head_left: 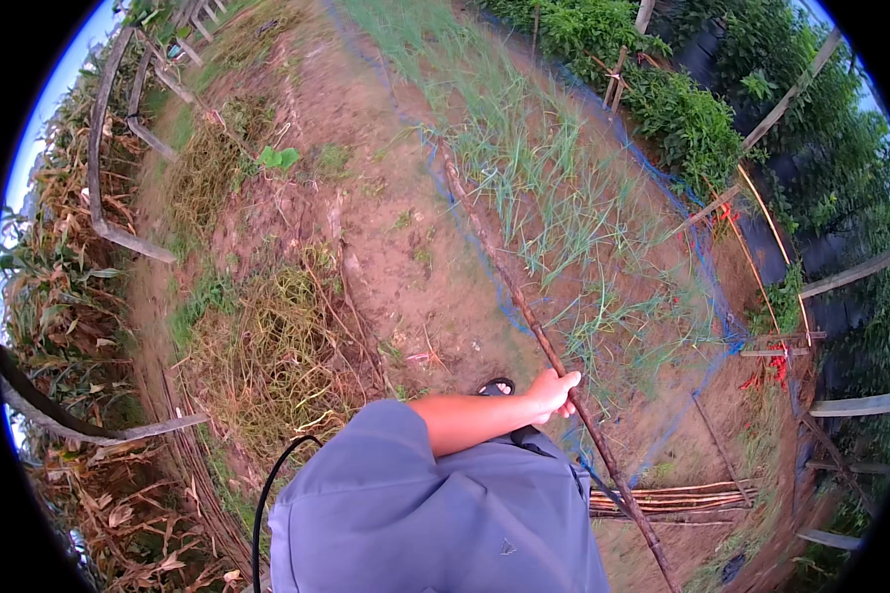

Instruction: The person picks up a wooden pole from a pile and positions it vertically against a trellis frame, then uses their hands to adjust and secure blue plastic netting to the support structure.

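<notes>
A long, thin, brown wooden pole (pixel 524 316) lies slantwise over the reddish bare soil (pixel 386 227), its long axis running from the upper middle down toward the lower right, beside a strip of blue netting (pixel 702 257) (sparse green shoots grow within it). One hand (pixel 554 390), on a bare forearm reaching rightward across the body from a grey sleeve (pixel 366 465), is clamped around the pole near its lower half. Which hand it is I cannot tell; no other shows. A bundle of thin canes (pixel 672 497) lies just right.

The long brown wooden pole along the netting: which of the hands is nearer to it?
Left, as far as shows: the left hand is wrapped around the long brown wooden pole. The right hand is out of view.
</notes>
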`<state>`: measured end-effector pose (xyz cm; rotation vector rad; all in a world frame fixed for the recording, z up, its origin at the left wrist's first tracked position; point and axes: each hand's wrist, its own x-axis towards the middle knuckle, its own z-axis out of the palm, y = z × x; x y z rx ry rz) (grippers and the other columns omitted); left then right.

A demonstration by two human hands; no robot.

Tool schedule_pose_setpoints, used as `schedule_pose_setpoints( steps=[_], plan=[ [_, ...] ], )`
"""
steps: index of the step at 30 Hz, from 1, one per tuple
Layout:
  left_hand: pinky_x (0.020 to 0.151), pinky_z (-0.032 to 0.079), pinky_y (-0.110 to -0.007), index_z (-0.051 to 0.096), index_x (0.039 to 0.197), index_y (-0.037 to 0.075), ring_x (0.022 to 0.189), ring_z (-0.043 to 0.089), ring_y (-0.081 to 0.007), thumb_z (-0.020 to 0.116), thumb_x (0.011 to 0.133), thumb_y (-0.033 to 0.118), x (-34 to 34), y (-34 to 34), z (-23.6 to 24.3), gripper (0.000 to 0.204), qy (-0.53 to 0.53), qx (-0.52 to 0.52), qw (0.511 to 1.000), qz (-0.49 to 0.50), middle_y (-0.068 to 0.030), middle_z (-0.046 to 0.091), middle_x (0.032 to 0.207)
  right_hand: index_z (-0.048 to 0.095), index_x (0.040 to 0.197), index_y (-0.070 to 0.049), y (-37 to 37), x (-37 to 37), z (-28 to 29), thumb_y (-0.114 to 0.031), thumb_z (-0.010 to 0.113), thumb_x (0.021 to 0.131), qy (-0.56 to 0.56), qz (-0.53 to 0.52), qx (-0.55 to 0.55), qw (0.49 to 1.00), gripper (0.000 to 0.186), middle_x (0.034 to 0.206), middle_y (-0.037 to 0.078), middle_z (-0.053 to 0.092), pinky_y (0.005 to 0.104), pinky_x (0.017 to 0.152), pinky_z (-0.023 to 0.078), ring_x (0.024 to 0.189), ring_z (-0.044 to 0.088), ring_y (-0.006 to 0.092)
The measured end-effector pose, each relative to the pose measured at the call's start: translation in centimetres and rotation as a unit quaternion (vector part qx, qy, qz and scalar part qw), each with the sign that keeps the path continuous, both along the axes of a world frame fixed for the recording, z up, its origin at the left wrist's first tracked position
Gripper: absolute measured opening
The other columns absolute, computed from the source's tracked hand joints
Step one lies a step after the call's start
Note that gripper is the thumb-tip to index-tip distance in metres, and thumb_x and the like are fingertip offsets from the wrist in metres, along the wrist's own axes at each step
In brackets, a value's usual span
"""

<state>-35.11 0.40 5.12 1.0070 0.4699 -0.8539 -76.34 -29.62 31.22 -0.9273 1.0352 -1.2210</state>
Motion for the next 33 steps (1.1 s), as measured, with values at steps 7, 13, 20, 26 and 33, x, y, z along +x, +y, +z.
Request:
schedule_pose_setpoints(
  steps=[7, 13, 20, 26, 33],
  plan=[
    [0.041, 0.045, -0.032, 0.056, 0.082, 0.005, 0.048, 0.058, -0.0186, 0.052, 0.098, 0.031, 0.2, -3.5, 1.7, 0.031, -0.011, -0.048, 0.999, -0.011, -0.0104, 0.061, 0.064, 0.056, 0.073, -0.012, -5.4, -3.4, -1.5, -0.035, 0.054, 0.093, -0.015, 0.033, -0.025, 0.999, 0.031, 0.071, 0.003, 0.061, 0.0393, 0.073, 0.043, 0.076, 0.058, 0.0218],
    [0.038, 0.044, -0.033, 0.055, 0.081, 0.004, 0.045, 0.057, -0.0192, 0.052, 0.098, 0.032, -3.3, -5.7, -2.4, 0.032, 0.015, -0.004, 1.000, 0.001, -0.0094, 0.059, 0.061, 0.056, 0.074, -0.012, -7.5, -0.7, -0.2, -0.036, 0.057, 0.092, 0.031, 0.014, 0.007, 0.999, 0.029, 0.072, 0.004, 0.061, 0.0377, 0.068, 0.041, 0.075, 0.058, 0.0220],
    [0.037, 0.044, -0.031, 0.053, 0.087, 0.005, 0.044, 0.055, -0.0173, 0.054, 0.097, 0.029, -2.8, -10.1, 2.5, 0.026, -0.033, -0.021, 0.999, 0.019, -0.0082, 0.059, 0.062, 0.050, 0.066, -0.013, -10.9, -3.2, -2.4, -0.032, 0.059, 0.089, -0.094, 0.033, -0.013, 0.995, 0.031, 0.062, 0.002, 0.050, 0.0363, 0.068, 0.043, 0.068, 0.055, 0.0221],
    [0.038, 0.046, -0.027, 0.052, 0.091, 0.007, 0.045, 0.057, -0.0152, 0.058, 0.095, 0.031, -6.8, -10.4, 7.9, 0.025, -0.130, -0.026, 0.983, 0.127, -0.0071, 0.060, 0.067, 0.060, 0.072, -0.012, -16.4, -4.5, -3.8, -0.027, 0.059, 0.090, -0.190, 0.194, 0.034, 0.962, 0.024, 0.069, 0.001, 0.060, 0.0262, 0.053, 0.042, 0.058, 0.057, 0.0156],
    [0.070, 0.048, -0.030, 0.056, 0.112, 0.007, 0.083, 0.058, -0.0146, 0.066, 0.089, 0.047, -10.0, 1.8, 4.8, 0.047, -0.128, 0.326, 0.934, 0.075, -0.0039, 0.060, 0.091, 0.027, 0.074, -0.014, -16.1, 6.1, -2.9, -0.031, 0.033, 0.106, -0.317, 0.452, 0.028, 0.833, 0.037, 0.068, -0.002, 0.028, 0.0179, 0.040, 0.020, 0.066, 0.032, 0.0100]
  ],
)
